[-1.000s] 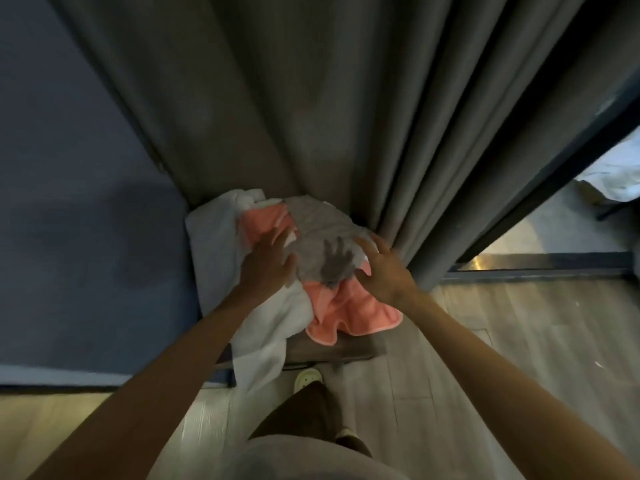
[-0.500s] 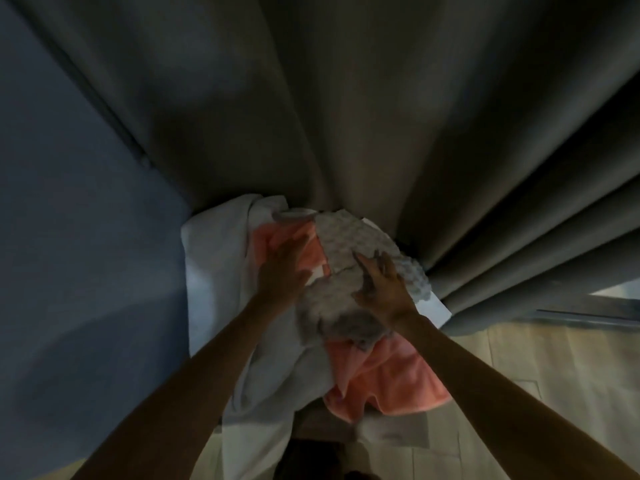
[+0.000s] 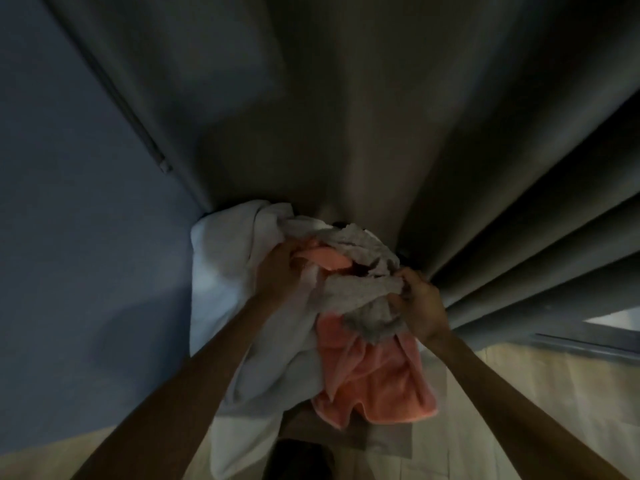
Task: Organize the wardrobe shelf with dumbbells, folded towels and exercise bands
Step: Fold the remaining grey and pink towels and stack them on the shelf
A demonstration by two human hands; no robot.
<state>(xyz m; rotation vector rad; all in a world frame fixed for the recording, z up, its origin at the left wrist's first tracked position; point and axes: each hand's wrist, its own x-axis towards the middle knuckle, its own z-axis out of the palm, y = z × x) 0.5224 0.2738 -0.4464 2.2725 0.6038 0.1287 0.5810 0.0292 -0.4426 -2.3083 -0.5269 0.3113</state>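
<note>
- My right hand (image 3: pixel 424 306) pinches the grey towel (image 3: pixel 360 296) at its 3 o'clock edge.
- My left hand (image 3: pixel 278 268) sits buried between white towel (image 3: pixel 221 258) and pink towel (image 3: pixel 374 379); I cannot tell its grip.

No legible txt, labels, brands or nos. anywhere in view; frame's dark & blurry.

Left hand (image 3: pixel 280 271) buried between white towel (image 3: pixel 221 271) and pink towel (image 3: pixel 374 375), grip unreadable, right hand (image 3: pixel 424 306) clutching grey towel (image 3: pixel 363 296), its tips lost in folds, whatever lies underneath them covered, forearms (image 3: pixel 194 393) cut by bottom edge, everything motion-blurred.
</note>
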